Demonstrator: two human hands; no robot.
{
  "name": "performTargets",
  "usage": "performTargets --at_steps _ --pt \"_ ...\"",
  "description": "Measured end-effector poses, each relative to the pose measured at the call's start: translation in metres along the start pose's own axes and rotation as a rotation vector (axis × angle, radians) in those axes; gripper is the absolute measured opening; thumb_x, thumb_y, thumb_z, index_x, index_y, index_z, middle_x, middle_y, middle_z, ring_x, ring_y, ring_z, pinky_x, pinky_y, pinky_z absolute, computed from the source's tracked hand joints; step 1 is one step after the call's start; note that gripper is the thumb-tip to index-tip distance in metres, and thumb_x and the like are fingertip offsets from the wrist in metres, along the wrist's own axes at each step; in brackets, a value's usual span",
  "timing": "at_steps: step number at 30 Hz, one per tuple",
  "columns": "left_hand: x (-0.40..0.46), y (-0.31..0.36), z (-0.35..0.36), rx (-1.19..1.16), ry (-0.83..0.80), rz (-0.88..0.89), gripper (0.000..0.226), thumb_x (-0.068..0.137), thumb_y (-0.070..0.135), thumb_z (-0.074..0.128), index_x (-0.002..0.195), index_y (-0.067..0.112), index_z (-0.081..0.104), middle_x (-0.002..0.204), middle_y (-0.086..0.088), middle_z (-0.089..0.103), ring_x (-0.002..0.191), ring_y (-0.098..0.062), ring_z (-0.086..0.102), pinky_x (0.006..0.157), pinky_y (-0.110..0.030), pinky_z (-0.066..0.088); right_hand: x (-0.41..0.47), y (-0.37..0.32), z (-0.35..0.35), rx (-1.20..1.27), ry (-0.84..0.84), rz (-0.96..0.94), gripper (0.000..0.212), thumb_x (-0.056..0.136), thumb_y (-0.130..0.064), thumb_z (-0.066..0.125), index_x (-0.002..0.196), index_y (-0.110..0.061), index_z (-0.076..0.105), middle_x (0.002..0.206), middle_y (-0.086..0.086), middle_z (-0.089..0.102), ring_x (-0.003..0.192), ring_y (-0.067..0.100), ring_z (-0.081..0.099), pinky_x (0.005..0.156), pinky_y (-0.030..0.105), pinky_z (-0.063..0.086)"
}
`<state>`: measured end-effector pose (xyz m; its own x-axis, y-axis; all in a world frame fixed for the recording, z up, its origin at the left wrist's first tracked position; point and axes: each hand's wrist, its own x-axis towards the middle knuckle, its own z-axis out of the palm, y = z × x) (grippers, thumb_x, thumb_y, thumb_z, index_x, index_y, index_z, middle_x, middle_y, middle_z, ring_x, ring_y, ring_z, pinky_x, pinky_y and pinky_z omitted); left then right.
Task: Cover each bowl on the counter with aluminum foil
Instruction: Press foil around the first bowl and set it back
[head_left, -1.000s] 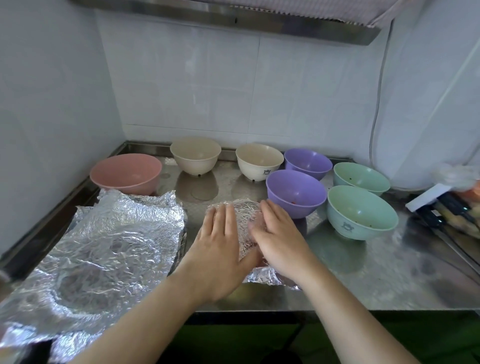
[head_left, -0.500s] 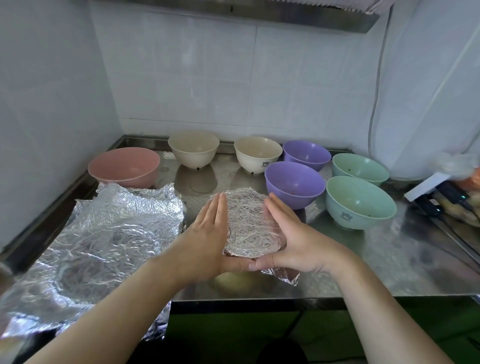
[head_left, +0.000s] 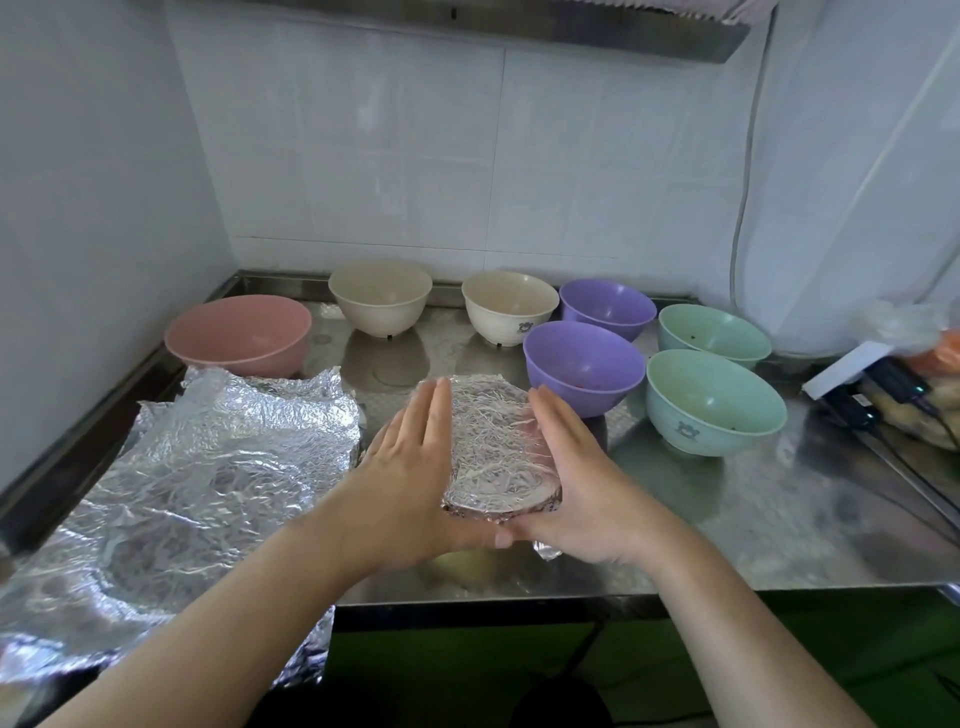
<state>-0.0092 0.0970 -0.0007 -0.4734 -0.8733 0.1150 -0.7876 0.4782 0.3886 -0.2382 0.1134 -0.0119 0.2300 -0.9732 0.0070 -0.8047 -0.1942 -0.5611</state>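
1. Foil covers one bowl (head_left: 493, 457) near the counter's (head_left: 779, 519) front edge, pressed tight over its rim.
2. Both hands cup that covered bowl: the left hand (head_left: 410, 478) lies flat against its left side, the right hand (head_left: 576, 483) against its right, fingers straight and together, thumbs meeting at the near rim.
3. Seven bowls stand uncovered: one pink (head_left: 239, 335) by the left edge, two cream (head_left: 380, 295) (head_left: 510, 306) along the back edge, two purple (head_left: 608, 309) (head_left: 584, 364), and two green (head_left: 714, 335) (head_left: 716, 400) toward the right.
4. One large crumpled foil sheet (head_left: 197, 483) lies at the front left corner, overhanging the front edge.
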Motion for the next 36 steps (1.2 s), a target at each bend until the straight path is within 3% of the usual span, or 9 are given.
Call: performTargets --at_steps 4,9,12,16,24,28,30,33,36 --pt "0.000 0.016 0.004 -0.053 0.072 -0.048 0.158 0.060 0.091 0.068 0.158 0.014 -0.029 0.171 -0.002 -0.023 0.158 -0.016 -0.016 0.128 -0.033 -0.001 -0.003 -0.007 0.011 -0.036 0.057 -0.024 0.143 0.074 -0.042 0.094 0.166 -0.035 -0.015 0.170 -0.022 -0.024 0.157 -0.003 -0.020 0.131 0.031 0.005" --pt "0.000 0.014 0.013 -0.098 0.154 -0.051 0.155 0.063 0.088 0.071 0.161 0.010 -0.022 0.173 -0.005 -0.015 0.158 -0.015 -0.014 0.130 -0.035 -0.002 -0.010 0.000 0.001 0.033 -0.048 -0.038 0.139 0.076 -0.044 0.092 0.164 -0.045 -0.016 0.164 -0.034 -0.029 0.154 -0.009 -0.020 0.131 0.033 0.008" --pt "-0.002 0.010 0.011 -0.082 0.151 -0.011 0.152 0.066 0.083 0.072 0.160 0.011 -0.024 0.172 -0.004 -0.014 0.158 -0.013 -0.012 0.125 -0.027 -0.005 -0.011 0.006 -0.008 0.183 -0.031 -0.023 0.131 0.079 -0.041 0.093 0.168 -0.037 -0.003 0.169 -0.033 -0.012 0.149 -0.022 -0.005 0.129 0.025 0.011" --pt "-0.001 0.004 0.009 -0.075 0.134 0.003 0.155 0.062 0.086 0.070 0.160 0.014 -0.025 0.172 -0.004 -0.014 0.159 -0.017 -0.010 0.124 -0.028 -0.001 -0.005 0.009 -0.003 0.257 0.078 0.028 0.138 0.058 -0.058 0.096 0.168 -0.040 0.013 0.168 -0.027 0.015 0.152 -0.011 0.019 0.127 0.027 0.023" --pt "-0.001 0.001 0.004 -0.094 0.061 -0.040 0.161 0.056 0.081 0.082 0.160 0.020 -0.024 0.169 0.005 -0.023 0.158 -0.016 -0.019 0.128 -0.037 0.006 -0.003 0.005 0.010 0.073 0.178 0.043 0.142 0.062 -0.054 0.098 0.169 -0.034 0.006 0.170 -0.020 0.012 0.157 0.004 0.009 0.131 0.039 0.018" --pt "0.001 0.011 -0.001 -0.158 0.045 -0.148 0.166 0.046 0.095 0.072 0.162 0.021 -0.021 0.171 0.001 -0.023 0.158 -0.017 -0.018 0.130 -0.043 0.008 -0.005 -0.001 0.012 -0.024 0.188 0.010 0.140 0.070 -0.054 0.094 0.169 -0.028 -0.001 0.171 -0.019 0.003 0.158 0.007 0.002 0.131 0.041 0.015" --pt "0.003 0.014 0.002 -0.140 0.070 -0.171 0.165 0.046 0.099 0.066 0.162 0.018 -0.019 0.172 -0.004 -0.018 0.159 -0.020 -0.014 0.130 -0.044 0.008 -0.006 -0.002 0.011 -0.048 0.128 0.004 0.143 0.070 -0.051 0.094 0.168 -0.030 -0.008 0.168 -0.027 -0.007 0.158 0.004 -0.002 0.131 0.039 0.013" --pt "0.003 0.014 0.010 -0.123 0.098 -0.174 0.161 0.052 0.098 0.065 0.162 0.015 -0.017 0.173 -0.006 -0.013 0.160 -0.021 -0.011 0.130 -0.041 0.005 -0.009 0.004 0.000 0.035 -0.013 -0.009 0.145 0.064 -0.060 0.091 0.167 -0.035 -0.008 0.166 -0.034 -0.012 0.158 -0.002 -0.002 0.131 0.036 0.011" --pt "0.004 0.010 0.009 -0.101 0.101 -0.146 0.158 0.054 0.097 0.066 0.163 0.013 -0.011 0.173 -0.006 -0.005 0.160 -0.023 -0.003 0.130 -0.041 0.010 -0.010 0.008 -0.015 0.296 -0.037 0.016 0.126 0.073 -0.069 0.082 0.169 -0.033 0.009 0.171 -0.029 0.005 0.152 -0.016 0.010 0.131 0.029 0.013"
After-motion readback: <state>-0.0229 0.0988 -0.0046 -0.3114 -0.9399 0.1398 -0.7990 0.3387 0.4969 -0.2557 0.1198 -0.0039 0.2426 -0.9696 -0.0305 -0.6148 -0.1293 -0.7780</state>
